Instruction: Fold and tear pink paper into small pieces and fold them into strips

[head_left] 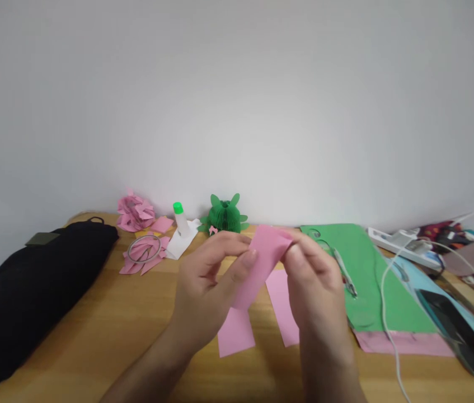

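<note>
A strip of pink paper (262, 260) is held up above the table between both hands. My left hand (214, 280) pinches its left edge between thumb and fingers. At the upper right corner, my right hand (314, 274) grips the paper, which bends over there. Below on the wooden table lie two more pink pieces, one small pink rectangle (235, 333) under the left hand and a longer pink strip (282, 308) partly hidden by the right hand. Behind the hands stands a green folded-paper figure (225, 215).
A glue stick (181, 219) stands on white paper at the back, near crumpled pink paper (135, 211) and a roll of clear tape (144, 249). Black fabric (39, 296) lies left. Rightward are green sheets (392, 296), a utility knife (345, 272), a white cable (383, 302), a power strip (404, 249) and a phone (459, 330).
</note>
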